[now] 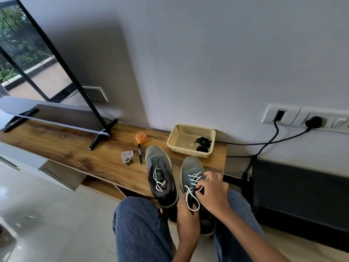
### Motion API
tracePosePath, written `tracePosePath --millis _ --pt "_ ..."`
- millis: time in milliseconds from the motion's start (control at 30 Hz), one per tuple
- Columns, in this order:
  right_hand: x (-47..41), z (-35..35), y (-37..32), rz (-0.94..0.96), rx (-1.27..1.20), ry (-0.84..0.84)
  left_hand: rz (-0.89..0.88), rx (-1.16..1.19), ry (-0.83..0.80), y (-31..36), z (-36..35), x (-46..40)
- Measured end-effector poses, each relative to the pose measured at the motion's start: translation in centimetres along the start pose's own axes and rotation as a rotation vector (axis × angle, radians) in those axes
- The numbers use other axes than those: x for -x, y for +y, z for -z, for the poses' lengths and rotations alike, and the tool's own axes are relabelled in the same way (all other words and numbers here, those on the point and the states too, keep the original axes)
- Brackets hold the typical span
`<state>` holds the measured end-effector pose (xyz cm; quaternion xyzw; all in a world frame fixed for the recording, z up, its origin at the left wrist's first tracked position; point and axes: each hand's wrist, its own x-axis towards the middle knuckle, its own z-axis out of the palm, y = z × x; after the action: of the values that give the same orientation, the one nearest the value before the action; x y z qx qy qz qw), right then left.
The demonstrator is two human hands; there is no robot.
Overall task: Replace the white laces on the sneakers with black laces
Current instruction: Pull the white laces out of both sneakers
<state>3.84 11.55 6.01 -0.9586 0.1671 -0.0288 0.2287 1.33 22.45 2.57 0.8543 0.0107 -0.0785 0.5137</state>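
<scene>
Two grey sneakers stand on the wooden shelf (pixel 94 157). The left sneaker (pixel 160 173) has its white lace (pixel 157 181) loosened and partly pulled out. On the right sneaker (pixel 192 173) the white lace (pixel 194 179) is still threaded, with a loose loop (pixel 191 202) hanging near the heel. My left hand (pixel 188 214) grips that shoe's heel. My right hand (pixel 213 191) pinches the white lace at the upper eyelets. Black laces (pixel 203 143) lie bundled in a cream basket (pixel 181 135) behind the shoes.
An orange lidded jar (pixel 141 138), a black marker (pixel 140 154) and a small clear tape dispenser (pixel 127 157) lie left of the shoes. A TV on black feet (pixel 103 133) stands at the left. Cables (pixel 264 142) run from wall sockets at the right. My knees (pixel 139 214) are below.
</scene>
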Motion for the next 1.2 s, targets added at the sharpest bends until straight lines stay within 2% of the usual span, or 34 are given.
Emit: tracePosePath --millis 100,233,467,600,767,867,1033,1200 --pt "0.5 -0.4 -0.2 0.059 0.036 -0.006 -0.005 0.016 0.001 0.1 0.2 0.0" --pt "0.5 -1.0 0.5 0.044 -0.105 0.128 -0.002 0.017 -0.014 0.3 0.3 0.2" --pt "0.2 0.2 0.8 -0.333 -0.440 0.322 -0.035 0.010 -0.011 1.1 0.6 0.4" --pt "0.5 -0.5 0.6 -0.434 -0.476 0.309 -0.042 -0.016 -0.026 1.2 0.5 0.3" --pt "0.3 0.0 0.8 -0.168 -0.193 0.191 0.022 -0.072 -0.004 0.8 0.4 0.5" --pt "0.4 0.2 0.6 -0.046 -0.123 0.169 0.050 -0.120 0.032 1.4 0.5 0.6" --pt "0.6 -1.3 0.9 0.015 0.019 0.113 0.021 -0.248 0.083 2.0 1.0 -0.2" --pt "0.8 -1.3 0.8 0.072 0.052 0.099 -0.097 -0.364 0.121 1.6 0.5 -0.5"
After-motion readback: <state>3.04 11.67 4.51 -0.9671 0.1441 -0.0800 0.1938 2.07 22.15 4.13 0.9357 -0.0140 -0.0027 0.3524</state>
